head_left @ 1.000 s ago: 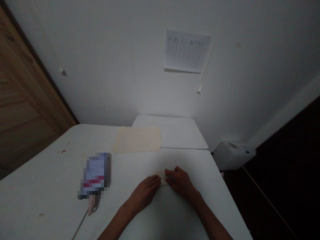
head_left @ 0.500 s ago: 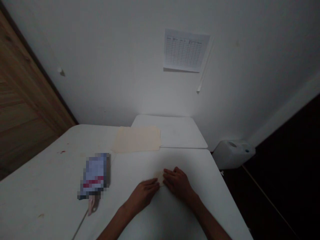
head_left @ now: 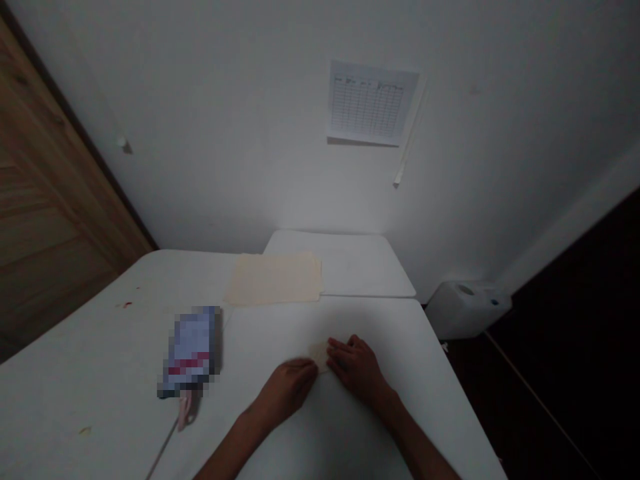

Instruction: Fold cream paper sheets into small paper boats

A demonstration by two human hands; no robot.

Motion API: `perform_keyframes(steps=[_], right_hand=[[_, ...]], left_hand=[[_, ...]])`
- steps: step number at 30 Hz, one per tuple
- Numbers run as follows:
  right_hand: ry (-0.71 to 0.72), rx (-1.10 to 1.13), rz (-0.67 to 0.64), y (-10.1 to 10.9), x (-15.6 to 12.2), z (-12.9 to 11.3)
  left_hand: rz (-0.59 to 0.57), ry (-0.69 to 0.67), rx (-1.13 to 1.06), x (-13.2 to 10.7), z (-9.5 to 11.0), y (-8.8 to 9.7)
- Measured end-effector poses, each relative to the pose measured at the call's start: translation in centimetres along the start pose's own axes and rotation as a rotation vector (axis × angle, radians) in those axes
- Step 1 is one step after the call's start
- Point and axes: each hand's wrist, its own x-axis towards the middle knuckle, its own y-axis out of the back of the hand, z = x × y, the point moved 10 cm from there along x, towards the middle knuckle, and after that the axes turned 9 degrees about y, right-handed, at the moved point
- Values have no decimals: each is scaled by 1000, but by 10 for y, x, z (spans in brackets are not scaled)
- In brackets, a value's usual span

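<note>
1 small folded piece of cream paper (head_left: 320,355) lies on the white surface (head_left: 385,327), nearer the right hand (head_left: 357,370), whose grip is open, fingertips touching the paper's right edge; the left hand (head_left: 285,393) rests just beside it, its grip unclear.

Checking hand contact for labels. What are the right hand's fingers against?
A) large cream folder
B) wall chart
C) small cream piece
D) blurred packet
C: the right hand has its fingers at the edge of the small cream piece on the white table.
</note>
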Motion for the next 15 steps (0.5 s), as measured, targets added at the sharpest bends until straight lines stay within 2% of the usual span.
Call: perform_keyframes(steps=[2, 4, 6, 11, 15], right_hand=[[8, 0, -3, 2, 1, -1], [12, -8, -1, 3, 1, -2], [7, -17, 0, 3, 1, -2], [-23, -35, 48, 1, -2, 1], [0, -45, 125, 1, -6, 1]], left_hand=[[-23, 47, -14, 7, -10, -10], [28, 56, -8, 13, -13, -11], [30, 56, 18, 18, -13, -14], [-134, -1, 71, 20, -6, -30], [-182, -8, 43, 21, -9, -34]])
